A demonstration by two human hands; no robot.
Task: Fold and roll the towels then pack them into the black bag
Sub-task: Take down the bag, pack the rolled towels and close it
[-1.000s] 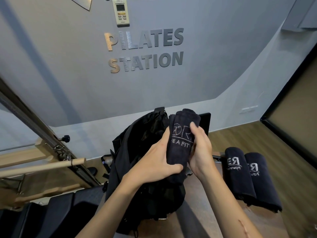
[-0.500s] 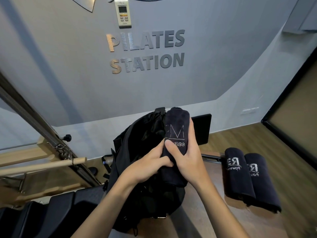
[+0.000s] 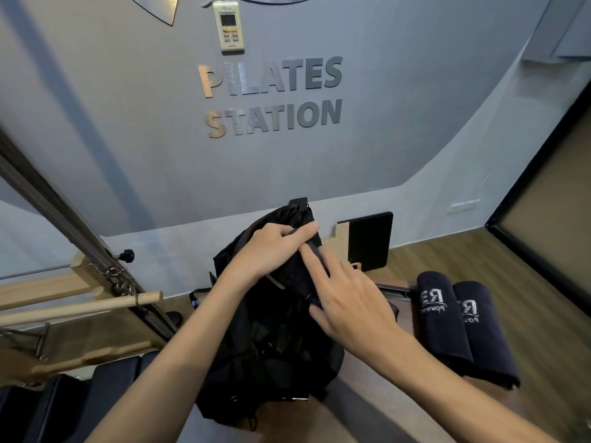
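Both hands meet at mid-frame, bare forearms reaching in from below.
The left hand (image 3: 268, 251) is curled, fingers pinched shut on dark cloth; the right hand (image 3: 348, 302) lies flat, fingers extended and slightly spread.

The black bag (image 3: 268, 356) stands upright on a brown surface, its top open and its fabric slack and creased. A dark rolled towel (image 3: 303, 276) sits partly in the opening, tilted, with its lower part hidden inside. To the right of the bag, apart from it, two more rolled towels (image 3: 460, 324) lie side by side, touching each other. They are dark navy with pale stitched lettering near the far ends.
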